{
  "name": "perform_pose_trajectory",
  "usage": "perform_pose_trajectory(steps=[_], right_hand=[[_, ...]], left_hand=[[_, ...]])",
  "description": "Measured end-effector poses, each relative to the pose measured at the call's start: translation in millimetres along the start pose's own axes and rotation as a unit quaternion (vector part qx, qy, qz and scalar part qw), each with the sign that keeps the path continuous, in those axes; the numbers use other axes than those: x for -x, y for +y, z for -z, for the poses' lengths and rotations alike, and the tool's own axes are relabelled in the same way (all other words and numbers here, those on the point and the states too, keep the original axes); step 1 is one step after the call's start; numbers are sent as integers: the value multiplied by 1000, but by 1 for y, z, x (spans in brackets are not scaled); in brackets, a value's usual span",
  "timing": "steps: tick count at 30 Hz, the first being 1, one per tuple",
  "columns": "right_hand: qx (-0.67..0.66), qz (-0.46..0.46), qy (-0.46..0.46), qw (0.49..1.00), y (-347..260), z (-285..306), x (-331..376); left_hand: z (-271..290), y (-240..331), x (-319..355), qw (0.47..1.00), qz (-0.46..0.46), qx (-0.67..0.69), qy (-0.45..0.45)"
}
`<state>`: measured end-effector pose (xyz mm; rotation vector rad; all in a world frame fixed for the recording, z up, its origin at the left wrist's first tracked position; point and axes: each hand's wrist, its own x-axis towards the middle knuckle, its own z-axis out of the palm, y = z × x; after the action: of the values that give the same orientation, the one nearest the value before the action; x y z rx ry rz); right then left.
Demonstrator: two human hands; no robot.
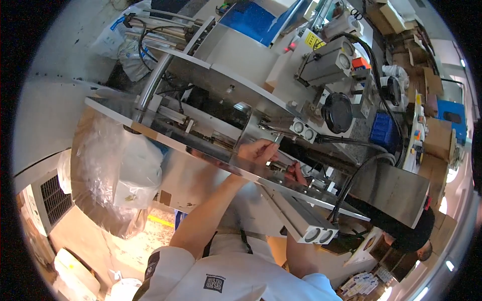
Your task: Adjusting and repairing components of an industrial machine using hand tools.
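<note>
Cardboard boxes (437,133) and shelved goods fill the room at three o'clock in the head view, with a blue bin (382,129) nearer in and a person in a black cap (420,228) at four. At nine o'clock, clear film (103,170) wraps a white bundle beside the machine (198,163); a vent (52,198) lies beyond it, nearer half past eight. A blue sheet (248,20) sits at twelve, a steel rod (156,83) at ten. Near the middle, the left hand (260,151) is over the machine's long open slot, thumb and fingertips pinching a slim piece (277,138) that points toward one o'clock from the hand. Just beyond, at two o'clock, is a grey block (304,129) with two round ends. At four o'clock from the left hand, the right hand (297,173) reaches into the same slot; its fingers are partly hidden, so I cannot tell whether it grips anything. Black cables (351,175) curve past it at three o'clock.
</note>
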<state>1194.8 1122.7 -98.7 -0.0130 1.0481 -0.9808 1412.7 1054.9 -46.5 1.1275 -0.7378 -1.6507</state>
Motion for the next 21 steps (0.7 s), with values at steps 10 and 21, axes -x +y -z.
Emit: perform_pose_trajectory(steps=[10,21], right_hand=[[-25,17,-56,998,3,-12,-12],[-91,81,35,992,-4,-56,23]], left_hand=[[0,4,2,992,-29,-118,21],[0,1,-2,998,53,11,-13]])
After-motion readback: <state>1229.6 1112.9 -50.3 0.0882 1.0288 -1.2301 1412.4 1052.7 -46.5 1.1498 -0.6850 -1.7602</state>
